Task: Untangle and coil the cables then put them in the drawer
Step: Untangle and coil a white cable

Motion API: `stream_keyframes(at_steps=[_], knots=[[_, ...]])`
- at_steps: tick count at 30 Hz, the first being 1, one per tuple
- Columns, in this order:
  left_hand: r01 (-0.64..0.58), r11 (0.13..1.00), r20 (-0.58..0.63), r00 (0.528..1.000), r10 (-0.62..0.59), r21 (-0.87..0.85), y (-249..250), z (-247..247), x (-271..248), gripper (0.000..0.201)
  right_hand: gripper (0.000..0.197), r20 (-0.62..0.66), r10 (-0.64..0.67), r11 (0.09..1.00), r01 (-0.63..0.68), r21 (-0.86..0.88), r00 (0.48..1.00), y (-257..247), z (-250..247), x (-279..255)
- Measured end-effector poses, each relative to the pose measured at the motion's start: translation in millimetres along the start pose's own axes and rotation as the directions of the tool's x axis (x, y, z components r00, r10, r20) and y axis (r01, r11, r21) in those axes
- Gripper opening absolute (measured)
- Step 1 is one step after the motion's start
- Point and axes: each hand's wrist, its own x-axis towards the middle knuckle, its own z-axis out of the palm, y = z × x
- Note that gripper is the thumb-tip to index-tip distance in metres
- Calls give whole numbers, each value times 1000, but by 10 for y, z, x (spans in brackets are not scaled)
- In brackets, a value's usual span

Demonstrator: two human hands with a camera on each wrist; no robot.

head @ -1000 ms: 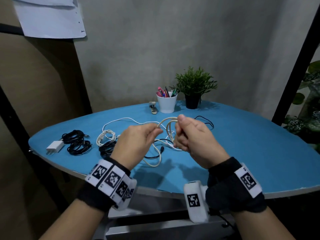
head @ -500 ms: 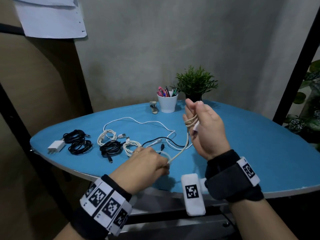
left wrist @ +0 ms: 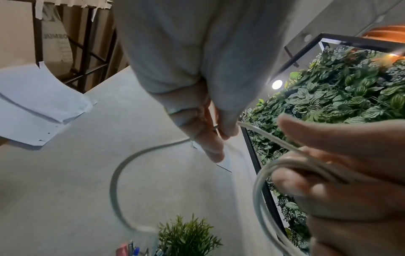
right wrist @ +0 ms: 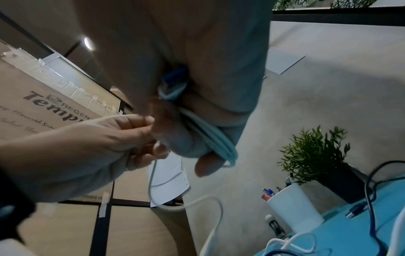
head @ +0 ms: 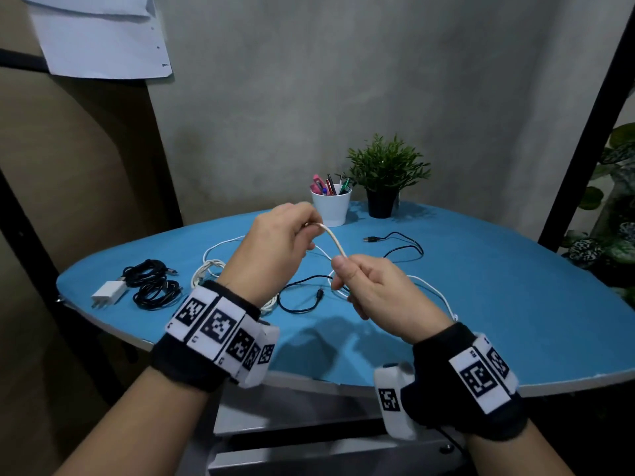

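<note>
Over the blue table (head: 498,304) I hold one white cable (head: 332,242) between both hands. My left hand (head: 305,228) is raised toward the pen cup and pinches the cable's free run (left wrist: 258,129). My right hand (head: 343,269), lower and nearer, grips a small bundle of its loops (right wrist: 219,143) in curled fingers (left wrist: 291,181). The rest of the white cable (head: 434,290) trails onto the table behind the right hand. A loose black cable (head: 402,249) lies uncoiled beyond the hands.
At the table's left lie coiled black cables (head: 151,283), a white charger plug (head: 108,293) and a coiled white cable (head: 206,273). A white pen cup (head: 331,207) and a potted plant (head: 385,173) stand at the back. A grey frame (head: 309,424) sits under the front edge.
My left hand has risen from near the table's front edge up toward the pen cup, drawing the white cable with it. My right hand has dropped lower and closed round the loops.
</note>
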Motion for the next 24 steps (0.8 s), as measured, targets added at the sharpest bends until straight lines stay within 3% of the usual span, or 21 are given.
stream_keyframes(at_steps=[3,6,11,15,17,19,22,24], knots=[[107,992,14,994,-106,-60,-47,58,18,9,40,-28,14,947,-4,320,1000,-46,-9,-8],[202,975,86,977,-194,-92,-92,166,-63,13,39,-101,-9,794,69,604,995,-117,-100,14],[256,956,214,951,-222,-142,-29,363,-234,18,38,-202,0,544,170,822,979,-279,-248,73],[223,961,312,936,-164,-164,105,461,-352,7,32,-212,-3,352,200,915,977,-319,-258,87],[195,969,336,932,-135,-153,157,493,-403,8,27,-259,34,390,226,893,965,-298,-247,97],[158,980,331,937,-110,-121,165,491,-429,10,25,-294,49,487,234,842,955,-246,-227,123],[130,990,365,926,-98,-63,145,444,-460,17,21,-354,17,684,247,686,935,-154,-193,160],[144,989,392,913,-116,-42,129,418,-504,23,19,-393,-52,830,258,494,918,-116,-180,155]])
